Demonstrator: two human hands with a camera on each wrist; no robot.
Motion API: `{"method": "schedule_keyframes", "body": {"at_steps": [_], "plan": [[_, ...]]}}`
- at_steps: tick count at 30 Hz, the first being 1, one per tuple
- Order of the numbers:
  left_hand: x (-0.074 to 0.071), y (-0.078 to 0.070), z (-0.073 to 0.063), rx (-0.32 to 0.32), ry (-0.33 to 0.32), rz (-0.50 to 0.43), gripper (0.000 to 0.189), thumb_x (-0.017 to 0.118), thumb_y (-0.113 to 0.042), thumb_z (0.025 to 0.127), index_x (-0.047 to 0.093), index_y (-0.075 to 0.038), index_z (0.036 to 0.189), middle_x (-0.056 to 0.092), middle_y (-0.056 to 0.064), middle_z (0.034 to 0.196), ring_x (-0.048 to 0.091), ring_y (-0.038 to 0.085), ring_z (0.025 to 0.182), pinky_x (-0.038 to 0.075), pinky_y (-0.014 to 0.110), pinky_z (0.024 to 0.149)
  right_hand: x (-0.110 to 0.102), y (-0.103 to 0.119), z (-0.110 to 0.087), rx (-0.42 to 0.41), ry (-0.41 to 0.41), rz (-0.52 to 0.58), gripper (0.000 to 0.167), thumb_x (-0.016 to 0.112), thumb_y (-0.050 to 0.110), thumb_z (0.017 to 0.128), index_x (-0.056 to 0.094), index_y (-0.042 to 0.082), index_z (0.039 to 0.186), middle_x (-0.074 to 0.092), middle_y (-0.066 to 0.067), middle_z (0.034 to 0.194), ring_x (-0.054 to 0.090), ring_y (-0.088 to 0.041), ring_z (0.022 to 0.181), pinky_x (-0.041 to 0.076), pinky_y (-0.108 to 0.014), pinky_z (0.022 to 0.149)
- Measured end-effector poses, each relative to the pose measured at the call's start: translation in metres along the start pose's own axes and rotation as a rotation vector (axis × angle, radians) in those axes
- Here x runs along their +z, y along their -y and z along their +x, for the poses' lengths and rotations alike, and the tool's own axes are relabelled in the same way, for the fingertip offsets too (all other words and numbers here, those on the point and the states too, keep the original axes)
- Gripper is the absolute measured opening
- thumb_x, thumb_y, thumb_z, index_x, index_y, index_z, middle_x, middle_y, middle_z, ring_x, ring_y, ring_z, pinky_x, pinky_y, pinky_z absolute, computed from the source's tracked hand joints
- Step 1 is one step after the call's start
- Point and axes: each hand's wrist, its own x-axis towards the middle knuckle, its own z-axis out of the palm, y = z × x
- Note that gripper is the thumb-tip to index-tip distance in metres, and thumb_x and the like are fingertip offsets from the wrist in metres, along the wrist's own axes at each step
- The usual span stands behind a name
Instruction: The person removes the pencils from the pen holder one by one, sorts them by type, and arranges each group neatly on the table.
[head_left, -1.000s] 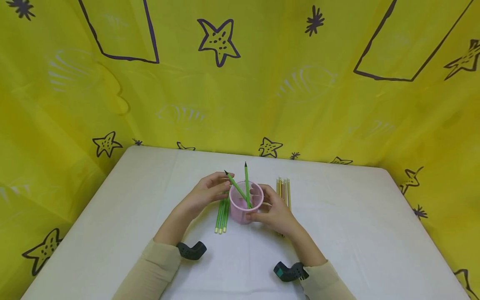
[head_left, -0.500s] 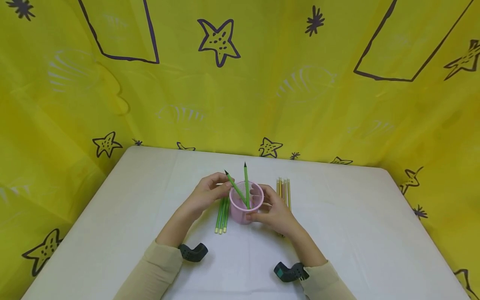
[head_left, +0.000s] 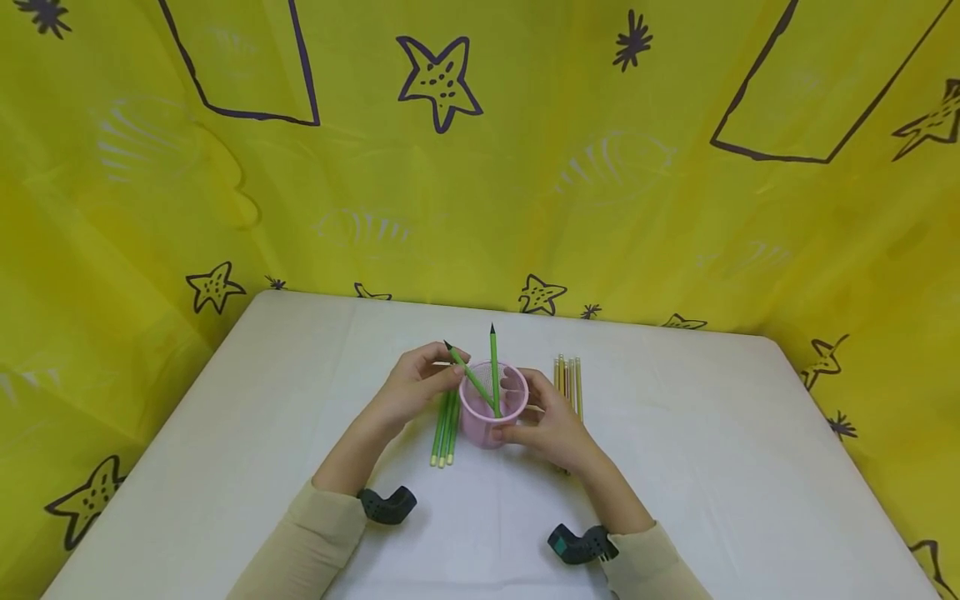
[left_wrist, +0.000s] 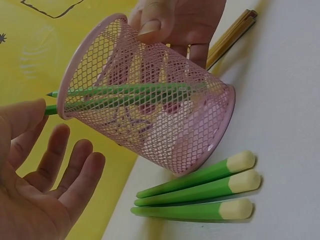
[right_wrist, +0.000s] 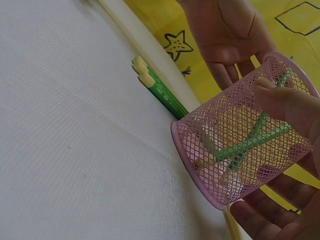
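A pink mesh pencil cup (head_left: 478, 429) stands mid-table with two green pencils inside. My right hand (head_left: 558, 427) grips its side, the thumb on the near wall and the fingers round the far side. One green pencil (head_left: 493, 354) rises nearly upright from the cup. The other green pencil (head_left: 467, 370) leans left over the rim, and my left hand (head_left: 411, 387) pinches it near its black tip between thumb and index finger. The remaining left fingers spread loosely beside the cup in the left wrist view.
Several green pencils (left_wrist: 220, 183) with pale ends lie side by side left of the cup, partly under my left hand. To the right lies a bundle of yellow-gold pencils (head_left: 572, 379), partly behind my right hand. A yellow patterned curtain (head_left: 480, 208) backs the white table (head_left: 712, 433).
My left thumb and fingers have come in onto the leaning pencil, and its tip has since tilted slightly further left. The right hand and the cup have stayed in place.
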Motion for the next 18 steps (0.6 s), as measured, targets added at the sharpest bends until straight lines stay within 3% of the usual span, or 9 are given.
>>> {"method": "schedule_keyframes", "body": {"at_steps": [4, 13, 18], "plan": [[-0.003, -0.004, -0.001, -0.003, -0.02, -0.008, 0.02, 0.064, -0.014, 0.097, 0.063, -0.003, 0.115, 0.062, 0.016, 0.126, 0.066, 0.025, 0.111, 0.054, 0.039, 0.098, 0.0, 0.0, 0.0, 0.001, 0.0, -0.006, 0.083, 0.092, 0.015, 0.069, 0.048, 0.019, 0.14, 0.057, -0.012, 0.139, 0.057, -0.031, 0.122, 0.05, -0.047, 0.103], [-0.015, -0.017, -0.004, 0.025, -0.042, -0.062, 0.02, 0.063, -0.013, 0.098, 0.061, -0.001, 0.114, 0.062, 0.015, 0.126, 0.065, 0.026, 0.113, 0.05, 0.054, 0.102, -0.001, -0.002, 0.001, -0.009, 0.006, 0.007, 0.083, 0.091, 0.012, 0.07, 0.047, 0.016, 0.14, 0.056, -0.015, 0.139, 0.057, -0.034, 0.122, 0.05, -0.048, 0.104], [-0.021, -0.022, -0.006, 0.055, -0.062, -0.079, 0.019, 0.063, -0.014, 0.099, 0.06, 0.002, 0.11, 0.062, 0.013, 0.124, 0.066, 0.021, 0.111, 0.051, 0.052, 0.102, -0.001, -0.002, 0.001, -0.004, 0.005, 0.016, 0.084, 0.091, 0.011, 0.069, 0.047, 0.015, 0.141, 0.056, -0.015, 0.139, 0.057, -0.034, 0.121, 0.05, -0.045, 0.103]]}}
